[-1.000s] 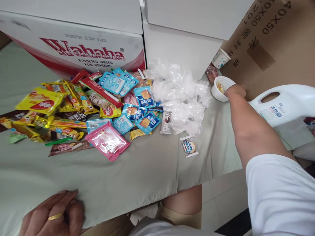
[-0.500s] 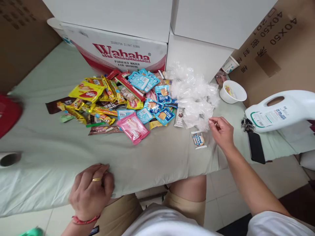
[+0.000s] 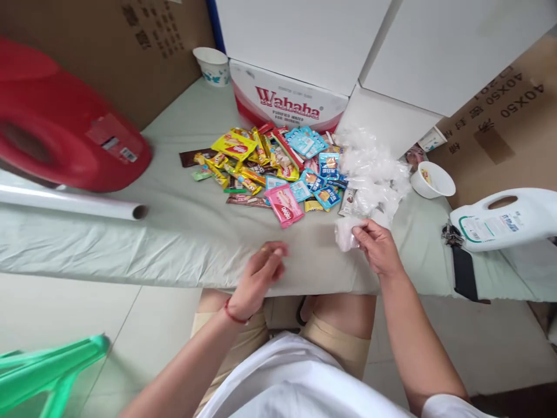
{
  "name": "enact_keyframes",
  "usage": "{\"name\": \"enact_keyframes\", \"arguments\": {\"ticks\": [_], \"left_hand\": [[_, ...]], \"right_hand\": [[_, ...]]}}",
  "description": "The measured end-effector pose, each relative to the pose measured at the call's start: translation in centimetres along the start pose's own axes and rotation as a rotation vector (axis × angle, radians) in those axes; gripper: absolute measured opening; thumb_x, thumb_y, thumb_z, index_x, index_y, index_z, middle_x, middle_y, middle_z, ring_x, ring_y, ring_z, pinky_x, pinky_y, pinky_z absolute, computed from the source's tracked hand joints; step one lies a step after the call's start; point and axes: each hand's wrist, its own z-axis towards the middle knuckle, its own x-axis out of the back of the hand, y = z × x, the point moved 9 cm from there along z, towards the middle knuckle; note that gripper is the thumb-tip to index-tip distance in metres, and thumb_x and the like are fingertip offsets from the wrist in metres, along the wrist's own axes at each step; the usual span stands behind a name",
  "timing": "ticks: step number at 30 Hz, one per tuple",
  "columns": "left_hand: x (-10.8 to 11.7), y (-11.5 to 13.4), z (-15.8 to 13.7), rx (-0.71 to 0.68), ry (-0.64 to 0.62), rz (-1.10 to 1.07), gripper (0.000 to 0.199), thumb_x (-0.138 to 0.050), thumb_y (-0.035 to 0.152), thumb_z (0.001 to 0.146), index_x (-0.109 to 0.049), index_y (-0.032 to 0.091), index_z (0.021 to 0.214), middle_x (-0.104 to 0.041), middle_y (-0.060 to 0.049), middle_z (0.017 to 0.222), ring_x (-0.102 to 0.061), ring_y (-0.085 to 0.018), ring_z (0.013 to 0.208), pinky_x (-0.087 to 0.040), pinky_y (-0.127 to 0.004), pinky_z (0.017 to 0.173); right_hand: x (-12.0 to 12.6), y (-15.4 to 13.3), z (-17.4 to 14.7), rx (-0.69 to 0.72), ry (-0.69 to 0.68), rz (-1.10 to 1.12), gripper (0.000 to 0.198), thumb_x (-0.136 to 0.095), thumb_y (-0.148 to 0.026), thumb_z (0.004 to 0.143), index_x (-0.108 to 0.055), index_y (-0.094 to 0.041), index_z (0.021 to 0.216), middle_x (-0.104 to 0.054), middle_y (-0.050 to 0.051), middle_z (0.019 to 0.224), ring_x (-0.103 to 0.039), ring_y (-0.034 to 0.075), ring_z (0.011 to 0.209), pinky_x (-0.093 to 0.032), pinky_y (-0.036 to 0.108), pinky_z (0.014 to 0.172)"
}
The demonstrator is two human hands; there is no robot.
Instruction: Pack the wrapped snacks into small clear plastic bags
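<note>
My right hand pinches a small crumpled clear plastic bag between thumb and fingers, just above the cloth. To its left, over the table's front edge, my left hand is blurred, its fingers partly curled. I see nothing in it, but how closed it is stays unclear. Beyond both hands lies a heap of packaged snacks: a pink wafer packet, a yellow wafer packet, blue packets and several narrow bars. Against the heap's right side rests a pile of clear plastic bags.
A Wahaba-style printed carton backs the heap. At left stand a red jug and a white roll. On the right are a white bowl, a white detergent bottle, keys and a black phone. A green stool stands below left.
My right hand now holds a clear bag away from the pile. My left hand has moved right, off its resting place on the cloth. The small biscuit packet no longer shows. The view has turned left.
</note>
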Motion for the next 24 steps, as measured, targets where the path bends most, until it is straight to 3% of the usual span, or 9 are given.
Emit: {"name": "enact_keyframes", "arguments": {"ticks": [2, 4, 6, 10, 12, 14, 17, 19, 24], "left_hand": [[-3.1, -0.1, 0.6, 0.106, -0.129, -0.194, 0.054, -0.067, 0.069, 0.083, -0.068, 0.018, 0.101, -0.061, -0.003, 0.081, -0.048, -0.009, 0.059, -0.027, -0.022, 0.046], [-5.1, -0.2, 1.0, 0.143, -0.234, -0.265, 0.054, -0.079, 0.067, 0.074, -0.068, 0.017, 0.091, -0.058, -0.001, 0.073, -0.044, -0.008, 0.056, -0.023, -0.021, 0.046], [-5.8, -0.4, 1.1, 0.136, -0.268, -0.268, 0.051, -0.086, 0.062, 0.068, -0.066, 0.017, 0.082, -0.050, 0.004, 0.061, -0.037, -0.006, 0.051, -0.022, -0.022, 0.046], [-4.8, -1.1, 0.8, 0.070, -0.124, -0.225, 0.051, -0.087, 0.061, 0.067, -0.064, 0.017, 0.078, -0.045, 0.007, 0.054, -0.033, -0.005, 0.047, -0.021, -0.022, 0.045], [-4.2, -1.3, 0.5, 0.042, -0.061, -0.216, 0.050, -0.088, 0.059, 0.067, -0.064, 0.017, 0.077, -0.046, 0.007, 0.054, -0.033, -0.005, 0.047, -0.021, -0.023, 0.045], [-3.7, -1.4, 0.2, 0.017, -0.020, -0.242, 0.048, -0.089, 0.056, 0.067, -0.064, 0.017, 0.077, -0.046, 0.007, 0.055, -0.033, -0.005, 0.048, -0.022, -0.022, 0.046], [-2.2, -1.6, 0.1, 0.001, 0.053, -0.330, 0.045, -0.090, 0.052, 0.067, -0.062, 0.018, 0.078, -0.048, 0.007, 0.057, -0.036, -0.006, 0.051, -0.026, -0.021, 0.048], [-1.2, -2.1, 0.1, 0.024, 0.085, -0.385, 0.045, -0.091, 0.050, 0.066, -0.061, 0.019, 0.079, -0.052, 0.006, 0.062, -0.043, -0.007, 0.057, -0.032, -0.020, 0.051], [-0.4, -3.3, -0.2, 0.063, 0.069, -0.357, 0.047, -0.089, 0.053, 0.067, -0.059, 0.019, 0.081, -0.059, 0.000, 0.085, -0.057, -0.012, 0.077, -0.047, -0.023, 0.066]], "right_hand": [[-2.8, 0.9, -0.9, -0.041, -0.137, -0.010, 0.032, -0.083, -0.052, 0.079, -0.075, -0.022, 0.086, -0.060, -0.003, 0.068, -0.046, 0.011, 0.060, -0.037, 0.025, 0.057], [-5.2, 1.7, -1.6, -0.054, -0.265, -0.049, 0.031, -0.082, -0.052, 0.081, -0.077, -0.022, 0.086, -0.063, -0.001, 0.072, -0.052, 0.013, 0.065, -0.042, 0.026, 0.062], [-6.4, 1.8, -2.1, -0.011, -0.272, -0.099, 0.029, -0.082, -0.050, 0.081, -0.078, -0.023, 0.090, -0.066, 0.000, 0.081, -0.054, 0.014, 0.069, -0.046, 0.028, 0.066], [-6.2, 0.8, -4.1, 0.123, 0.035, -0.126, 0.029, -0.079, -0.050, 0.085, -0.076, -0.028, 0.104, -0.069, 0.003, 0.100, -0.059, 0.017, 0.080, -0.050, 0.029, 0.073], [-7.5, 1.1, -5.4, 0.109, 0.019, -0.120, 0.030, -0.081, -0.050, 0.083, -0.075, -0.028, 0.102, -0.070, 0.004, 0.100, -0.062, 0.019, 0.086, -0.052, 0.030, 0.074], [-8.4, 1.9, -6.0, 0.060, -0.004, -0.099, 0.027, -0.083, -0.049, 0.081, -0.074, -0.026, 0.091, -0.069, 0.002, 0.088, -0.061, 0.018, 0.080, -0.051, 0.029, 0.070], [-6.5, 3.4, -5.9, -0.018, 0.177, 0.103, 0.030, -0.083, -0.049, 0.080, -0.068, -0.024, 0.076, -0.058, -0.003, 0.067, -0.051, 0.013, 0.064, -0.046, 0.026, 0.061], [-5.4, 4.8, -5.7, -0.096, 0.241, 0.321, 0.032, -0.089, -0.047, 0.074, -0.066, -0.024, 0.076, -0.057, -0.004, 0.068, -0.052, 0.012, 0.064, -0.047, 0.024, 0.060], [-5.5, 6.4, -5.7, -0.224, 0.177, 0.629, 0.036, -0.093, -0.040, 0.069, -0.062, -0.025, 0.082, -0.067, -0.004, 0.082, -0.064, 0.014, 0.077, -0.059, 0.032, 0.074]]}}
